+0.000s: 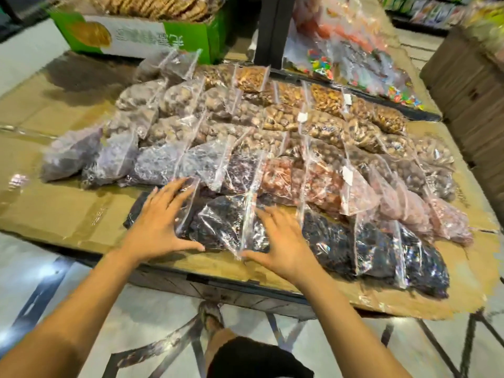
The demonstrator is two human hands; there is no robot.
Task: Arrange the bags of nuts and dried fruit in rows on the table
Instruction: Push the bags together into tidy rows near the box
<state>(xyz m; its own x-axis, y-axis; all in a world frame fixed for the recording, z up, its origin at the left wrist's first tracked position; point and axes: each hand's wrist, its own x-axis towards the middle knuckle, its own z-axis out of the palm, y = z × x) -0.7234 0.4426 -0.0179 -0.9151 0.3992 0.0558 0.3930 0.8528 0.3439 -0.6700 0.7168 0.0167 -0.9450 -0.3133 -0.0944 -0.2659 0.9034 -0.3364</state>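
Several clear zip bags of nuts and dried fruit lie in rows on a cardboard-covered table (62,214). The front row holds dark dried fruit; its leftmost bag (221,225) lies between my hands. My left hand (161,222) rests flat with spread fingers on that bag's left side. My right hand (281,238) lies flat on its right side, touching the neighbouring dark bag (330,241). Behind are reddish bags (305,184), purple-grey bags (109,159) and brown nut bags (324,99) toward the back.
A green and white carton (136,34) of biscuits stands at the back left. Bags of colourful sweets (354,58) lie at the back right behind a dark post (272,28). Stacked cardboard boxes (469,85) stand on the right. Bare cardboard shows at the table's left.
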